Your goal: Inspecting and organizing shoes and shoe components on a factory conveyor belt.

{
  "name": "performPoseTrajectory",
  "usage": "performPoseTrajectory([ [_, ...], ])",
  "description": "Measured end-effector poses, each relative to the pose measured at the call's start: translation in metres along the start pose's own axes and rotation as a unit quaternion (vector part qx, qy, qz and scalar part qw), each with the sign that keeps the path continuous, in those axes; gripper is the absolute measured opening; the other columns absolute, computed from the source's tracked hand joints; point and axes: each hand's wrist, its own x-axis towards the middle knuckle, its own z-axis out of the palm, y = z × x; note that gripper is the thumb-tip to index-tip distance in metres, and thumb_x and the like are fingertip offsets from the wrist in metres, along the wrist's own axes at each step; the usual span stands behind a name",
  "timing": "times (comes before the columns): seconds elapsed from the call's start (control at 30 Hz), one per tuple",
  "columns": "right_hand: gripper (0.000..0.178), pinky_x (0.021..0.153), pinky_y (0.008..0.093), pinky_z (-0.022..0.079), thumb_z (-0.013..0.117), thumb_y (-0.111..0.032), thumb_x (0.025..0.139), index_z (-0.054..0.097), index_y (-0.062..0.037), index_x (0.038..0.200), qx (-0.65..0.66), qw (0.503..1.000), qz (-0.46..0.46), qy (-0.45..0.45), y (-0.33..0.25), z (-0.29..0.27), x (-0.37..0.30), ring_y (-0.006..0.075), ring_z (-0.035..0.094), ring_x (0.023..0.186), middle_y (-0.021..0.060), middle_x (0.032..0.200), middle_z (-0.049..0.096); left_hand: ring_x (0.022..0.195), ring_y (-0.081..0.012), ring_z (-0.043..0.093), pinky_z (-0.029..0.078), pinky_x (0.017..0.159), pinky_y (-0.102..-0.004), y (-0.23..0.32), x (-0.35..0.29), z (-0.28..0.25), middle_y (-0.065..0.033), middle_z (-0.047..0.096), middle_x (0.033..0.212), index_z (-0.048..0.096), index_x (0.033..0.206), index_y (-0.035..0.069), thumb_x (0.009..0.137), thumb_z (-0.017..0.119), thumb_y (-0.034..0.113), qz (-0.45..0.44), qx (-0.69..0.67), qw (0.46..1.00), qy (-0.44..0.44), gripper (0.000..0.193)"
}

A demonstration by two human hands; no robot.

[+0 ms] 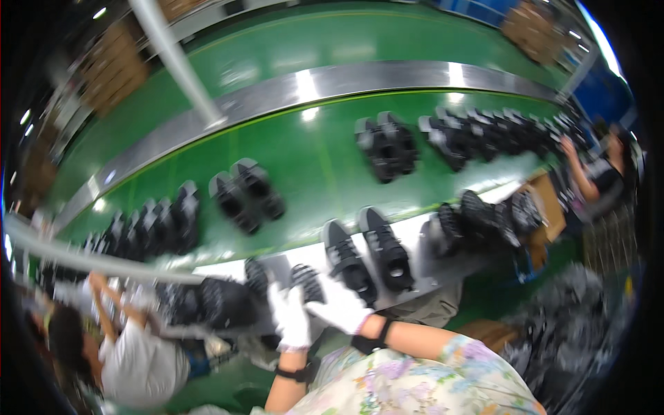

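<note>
We see both gloved hands low at the near edge of the table. The pair of black shoes lies just ahead and to the right of our right hand, long axes running away from us toward the green conveyor. The right hand is nearer; its grip looks half open and empty. Our left hand touches another black shoe; whether that grip closes on it, we cannot tell.

Gloved hands beside black shoes on green conveyor.
</note>
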Motion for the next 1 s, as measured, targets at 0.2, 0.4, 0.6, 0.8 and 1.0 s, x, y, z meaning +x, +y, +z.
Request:
performPoseTrajectory([
  [0.2,0.073,0.097,0.0513,0.046,0.048,-0.044,0.098,0.032,0.0124,0.142,-0.120,0.988,0.036,-0.086,-0.011,0.018,0.024,0.0553,0.059,0.103,0.0433,0.128,0.046,0.129,-0.0361,0.050,0.039,0.108,-0.0415,-0.037,0.010,-0.018,-0.0230,0.052,0.141,0.051,0.138,-0.005,0.101,0.053,0.029,0.053,0.201,0.978,-0.032,0.050],
  [0.4,0.041,0.087,0.0488,0.051,0.047,-0.031,0.100,0.054,-0.0035,0.130,-0.001,0.993,-0.022,-0.115,-0.014,-0.040,-0.015,0.0395,0.064,0.100,0.0222,0.110,0.065,0.136,-0.0428,0.040,0.031,0.114,-0.0469,-0.052,0.023,-0.009,-0.0287,0.045,0.146,0.045,0.143,-0.004,0.101,0.050,0.039,0.083,0.323,0.941,-0.055,0.061],
  [0.6,0.015,0.072,0.0412,0.055,0.062,-0.014,0.084,0.067,-0.0081,0.097,-0.393,0.867,-0.085,0.294,0.068,-0.252,-0.116,0.0300,0.065,0.083,0.0112,0.090,0.067,0.125,-0.0445,0.050,0.037,0.109,-0.0500,-0.004,-0.011,0.008,-0.0300,0.056,0.133,0.056,0.131,-0.007,0.098,0.059,0.038,0.230,0.364,0.902,0.011,0.056],
  [0.8,0.019,0.087,0.0434,0.052,0.071,-0.014,0.080,0.068,-0.0119,0.099,-0.302,0.821,0.192,0.444,0.222,-0.400,-0.212,0.0340,0.062,0.098,0.0131,0.104,0.062,0.119,-0.0447,0.055,0.040,0.106,-0.0483,0.046,-0.041,0.047,-0.0297,0.061,0.126,0.058,0.127,-0.010,0.098,0.059,0.028,0.291,0.336,0.896,0.002,0.047],
  [1.0,0.030,0.093,0.0463,0.050,0.065,-0.012,0.083,0.068,-0.0188,0.112,-0.411,0.843,0.123,0.324,0.309,-0.441,-0.213,0.0391,0.060,0.107,0.0177,0.120,0.057,0.123,-0.0419,0.054,0.040,0.109,-0.0462,0.054,-0.056,0.086,-0.0268,0.061,0.129,0.060,0.126,-0.008,0.100,0.057,0.019,0.353,0.355,0.866,0.000,0.038],
])
